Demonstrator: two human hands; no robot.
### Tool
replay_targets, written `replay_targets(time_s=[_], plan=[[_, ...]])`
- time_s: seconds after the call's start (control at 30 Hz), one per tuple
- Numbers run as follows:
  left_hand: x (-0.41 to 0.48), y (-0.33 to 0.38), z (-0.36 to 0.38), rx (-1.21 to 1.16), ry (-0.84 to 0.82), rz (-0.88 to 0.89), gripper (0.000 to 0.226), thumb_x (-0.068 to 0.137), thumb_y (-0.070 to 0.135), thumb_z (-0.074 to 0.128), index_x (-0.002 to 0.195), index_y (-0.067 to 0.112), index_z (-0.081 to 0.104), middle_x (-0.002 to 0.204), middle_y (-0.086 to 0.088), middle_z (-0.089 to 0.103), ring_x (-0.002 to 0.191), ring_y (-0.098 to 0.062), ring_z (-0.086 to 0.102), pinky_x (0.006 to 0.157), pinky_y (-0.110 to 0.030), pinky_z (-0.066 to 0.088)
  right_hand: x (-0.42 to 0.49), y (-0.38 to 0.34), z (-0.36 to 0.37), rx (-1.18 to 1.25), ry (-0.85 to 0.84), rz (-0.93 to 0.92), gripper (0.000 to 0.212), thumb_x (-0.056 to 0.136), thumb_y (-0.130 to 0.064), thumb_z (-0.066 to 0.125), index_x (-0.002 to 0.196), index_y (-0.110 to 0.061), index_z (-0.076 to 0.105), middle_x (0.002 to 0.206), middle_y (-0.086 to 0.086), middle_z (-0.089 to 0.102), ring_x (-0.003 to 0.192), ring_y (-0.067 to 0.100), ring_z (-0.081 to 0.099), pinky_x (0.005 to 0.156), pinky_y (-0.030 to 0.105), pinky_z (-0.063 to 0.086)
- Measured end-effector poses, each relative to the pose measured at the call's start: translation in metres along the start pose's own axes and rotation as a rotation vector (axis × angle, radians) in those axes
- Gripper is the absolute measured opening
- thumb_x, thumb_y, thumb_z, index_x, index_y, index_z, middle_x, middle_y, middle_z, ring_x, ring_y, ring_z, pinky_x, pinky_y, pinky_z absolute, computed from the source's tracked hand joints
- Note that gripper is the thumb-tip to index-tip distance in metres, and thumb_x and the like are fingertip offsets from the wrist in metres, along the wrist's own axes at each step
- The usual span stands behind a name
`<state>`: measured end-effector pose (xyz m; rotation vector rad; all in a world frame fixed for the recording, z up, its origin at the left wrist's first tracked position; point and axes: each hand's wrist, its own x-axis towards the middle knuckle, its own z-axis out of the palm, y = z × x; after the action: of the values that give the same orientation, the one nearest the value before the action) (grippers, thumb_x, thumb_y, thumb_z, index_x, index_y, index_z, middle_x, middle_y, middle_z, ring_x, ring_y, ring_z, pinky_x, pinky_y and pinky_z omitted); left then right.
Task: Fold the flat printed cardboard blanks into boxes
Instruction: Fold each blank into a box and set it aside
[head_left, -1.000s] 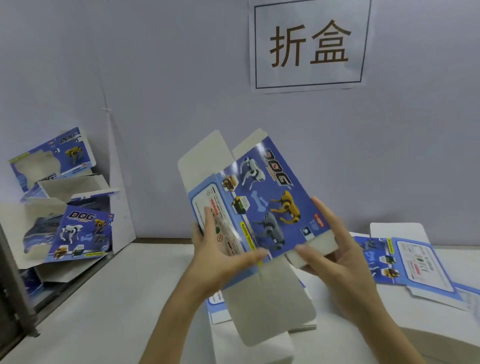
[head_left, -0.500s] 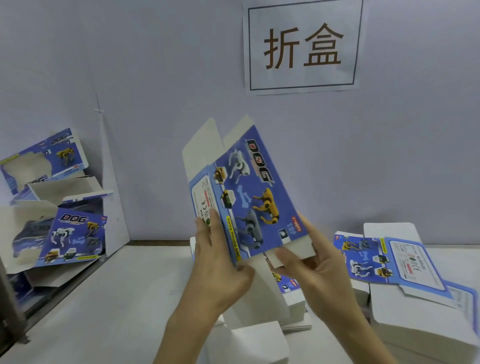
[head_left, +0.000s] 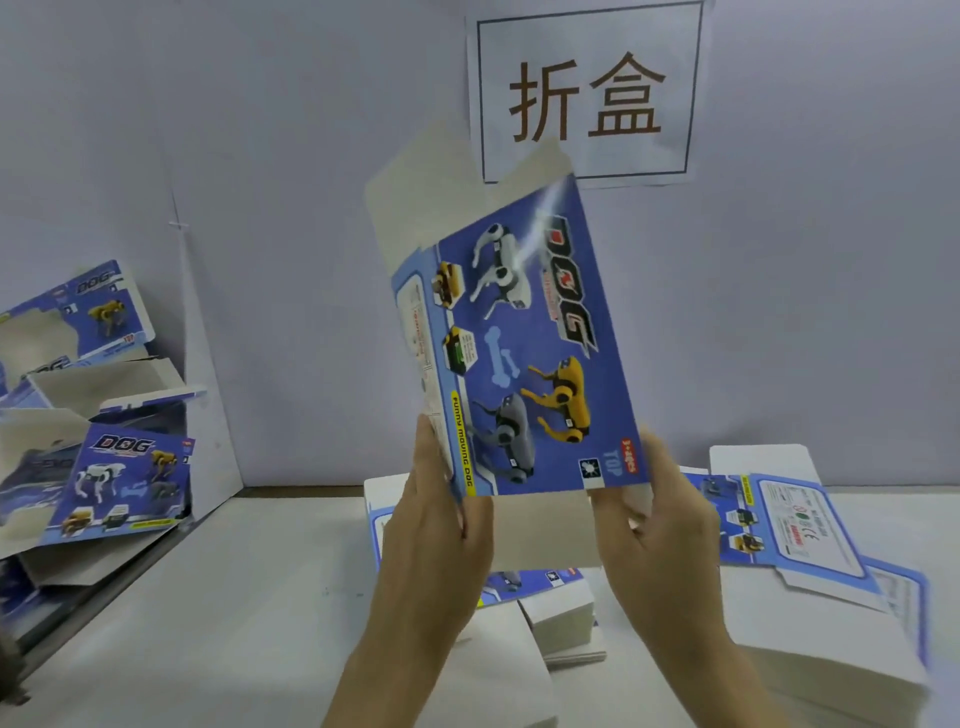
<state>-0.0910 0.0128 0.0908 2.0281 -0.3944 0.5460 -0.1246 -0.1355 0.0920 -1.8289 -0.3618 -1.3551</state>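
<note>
The left hand (head_left: 436, 530) and right hand (head_left: 660, 530) are bare, with slim fingers. Both forearms are bare too, right down to the near edge of view.

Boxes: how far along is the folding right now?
Done: several folded boxes lie piled at the left. In hand: one blank, held upright at its lower edge by the left hand and right hand, end flaps not yet tucked. Left: stacks of flat blanks on the table.
</note>
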Motion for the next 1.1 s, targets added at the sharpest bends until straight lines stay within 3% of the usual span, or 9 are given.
replay_targets(time_s=[0.1,0.2,0.4,0.57,0.67,0.77,0.87,0.97,1.1], plan=[[0.001,0.002,-0.002,-0.032,-0.058,-0.019,0.067,0.095,0.014,0.04,0.153,0.036,0.012,0.107,0.003,0.065,0.078,-0.01,0.058,0.06,-0.006,0.042,0.004,0.011,-0.007,-0.096,0.013,-0.086,0.065,0.086,-0.003,0.053,0.142,-0.021,0.027,0.127,-0.004,0.048,0.114,-0.005,0.049,0.072,-0.008,0.039],[0.0,0.002,-0.004,-0.122,-0.163,-0.067,0.063,0.095,0.015,0.041,0.15,0.04,0.021,0.103,0.005,0.064,0.072,-0.001,0.058,0.053,-0.007,0.041,0.007,0.023,-0.014,-0.123,-0.009,-0.114,0.065,0.088,-0.001,0.05,0.144,-0.022,0.025,0.126,0.009,0.057,0.099,0.008,0.06,0.068,-0.006,0.041],[0.008,0.002,-0.018,-0.415,-0.333,-0.272,0.103,0.061,0.061,0.069,0.15,0.036,0.022,0.111,0.016,0.059,0.104,-0.008,0.061,0.079,-0.016,0.049,0.008,0.036,-0.02,-0.141,-0.02,-0.101,0.061,0.085,0.007,0.05,0.142,-0.009,0.035,0.098,0.002,0.063,0.091,-0.022,0.054,0.065,-0.007,0.038],[0.011,-0.003,-0.015,-0.497,-0.225,-0.393,0.1,0.053,0.074,0.062,0.141,0.033,0.038,0.101,0.0,0.068,0.098,-0.023,0.067,0.085,-0.033,0.05,0.001,0.035,-0.014,-0.014,-0.136,-0.034,0.072,0.086,0.015,0.052,0.144,-0.022,0.031,0.112,-0.011,0.061,0.1,-0.002,0.062,0.07,0.004,0.049],[0.011,-0.002,-0.01,-0.524,-0.153,-0.462,0.101,0.048,0.074,0.07,0.133,0.028,0.039,0.107,-0.008,0.065,0.097,-0.026,0.066,0.078,-0.039,0.054,0.001,0.03,-0.01,0.023,-0.161,-0.059,0.065,0.089,-0.002,0.054,0.146,-0.023,0.032,0.119,-0.011,0.055,0.112,-0.002,0.055,0.071,0.001,0.048],[0.009,-0.002,-0.01,-0.473,-0.147,-0.446,0.085,0.046,0.075,0.066,0.114,0.026,0.055,0.089,0.006,0.069,0.076,-0.004,0.067,0.068,-0.03,0.049,0.003,0.034,-0.011,0.007,-0.21,-0.008,0.056,0.093,-0.01,0.049,0.143,-0.025,0.028,0.121,-0.018,0.05,0.112,-0.011,0.052,0.072,0.0,0.047],[0.008,-0.002,-0.012,-0.515,-0.243,-0.408,0.062,0.054,0.067,0.064,0.104,0.031,0.068,0.089,0.013,0.074,0.091,-0.013,0.069,0.084,-0.033,0.049,0.006,0.043,-0.025,0.053,-0.42,0.14,0.065,0.095,-0.008,0.056,0.14,-0.045,0.026,0.131,-0.027,0.043,0.121,-0.004,0.05,0.075,0.003,0.049],[0.011,-0.007,-0.018,-0.508,-0.221,-0.412,0.034,0.066,0.053,0.066,0.084,0.024,0.071,0.081,0.01,0.075,0.091,-0.019,0.066,0.092,-0.04,0.045,0.008,0.045,-0.038,0.24,-0.707,0.401,0.076,0.079,-0.041,0.063,0.141,-0.059,0.023,0.137,-0.04,0.041,0.124,-0.013,0.043,0.089,0.008,0.042],[0.013,-0.017,-0.029,-0.527,-0.293,-0.435,0.017,0.079,0.03,0.069,0.08,0.014,0.064,0.072,0.004,0.073,0.084,-0.021,0.066,0.077,-0.034,0.051,0.014,0.041,-0.033,0.35,-0.449,0.72,0.08,0.07,-0.072,0.063,0.138,-0.035,0.043,0.122,-0.013,0.062,0.105,0.003,0.063,0.082,0.02,0.05]])
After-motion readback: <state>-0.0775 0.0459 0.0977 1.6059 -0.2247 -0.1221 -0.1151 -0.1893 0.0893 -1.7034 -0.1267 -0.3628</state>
